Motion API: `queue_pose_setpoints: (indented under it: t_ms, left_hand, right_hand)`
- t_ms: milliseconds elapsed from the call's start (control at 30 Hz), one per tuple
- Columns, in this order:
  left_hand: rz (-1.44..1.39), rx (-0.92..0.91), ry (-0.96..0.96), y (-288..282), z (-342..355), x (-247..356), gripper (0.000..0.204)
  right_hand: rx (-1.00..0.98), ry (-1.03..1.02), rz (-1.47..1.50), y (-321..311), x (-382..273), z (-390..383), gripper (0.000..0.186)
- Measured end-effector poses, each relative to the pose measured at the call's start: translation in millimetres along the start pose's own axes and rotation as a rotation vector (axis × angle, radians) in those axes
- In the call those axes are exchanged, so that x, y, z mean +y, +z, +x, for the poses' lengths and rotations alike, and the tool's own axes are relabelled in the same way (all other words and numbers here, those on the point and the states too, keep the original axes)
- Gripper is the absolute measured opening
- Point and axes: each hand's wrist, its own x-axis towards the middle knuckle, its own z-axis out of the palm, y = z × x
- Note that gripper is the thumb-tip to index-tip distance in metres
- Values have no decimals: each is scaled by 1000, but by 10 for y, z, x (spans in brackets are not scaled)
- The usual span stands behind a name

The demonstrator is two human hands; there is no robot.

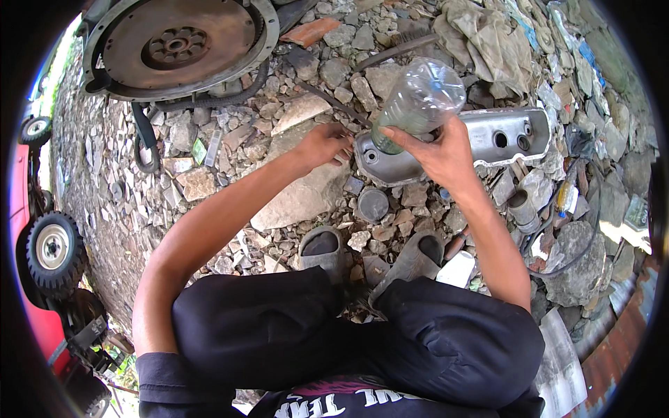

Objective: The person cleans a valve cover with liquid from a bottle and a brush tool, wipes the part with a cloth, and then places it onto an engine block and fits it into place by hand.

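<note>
My right hand [446, 153] grips a clear plastic bottle [428, 90] holding greenish liquid, tilted over the left part of a long silver metal cover [516, 132]. The cover lies hollow side up on the rubble, with round holes in it. My left hand [327, 146] is beside the cover's left end, fingers bent and apart, holding nothing; whether its fingertips touch the rim I cannot tell. A dark round cap [373, 205] lies just below the cover.
A rusty flywheel assembly [174, 24] with hoses is at upper left, crumpled cloth [488, 49] at upper right. Red machinery with wheels [56, 247] stands far left. Rubble surrounds my sandals [411, 265]; a cable [589, 237] and rusty corrugated sheet [620, 348] lie right.
</note>
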Motion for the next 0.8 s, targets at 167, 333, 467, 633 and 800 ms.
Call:
queue_pose_setpoints:
  t_ms: [167,333,467,633,800]
  left_hand:
    - [-4,4,18,3,27,-8,30]
    - [59,9,71,-31,75,-79,30]
    - [52,18,122,-17,83,-118,31]
    - [55,14,144,-45,70,-170,28]
    - [70,-9,150,-48,63,-163,29]
  right_hand:
    - [1,-25,-111,-42,-82,-31,55]
    - [-82,-102,-212,-59,-96,-39,64]
    - [-104,-69,-402,-95,-219,-83,69]
    - [-178,-18,-654,-181,-344,-131,71]
    - [-144,12,-464,-168,-247,-129,70]
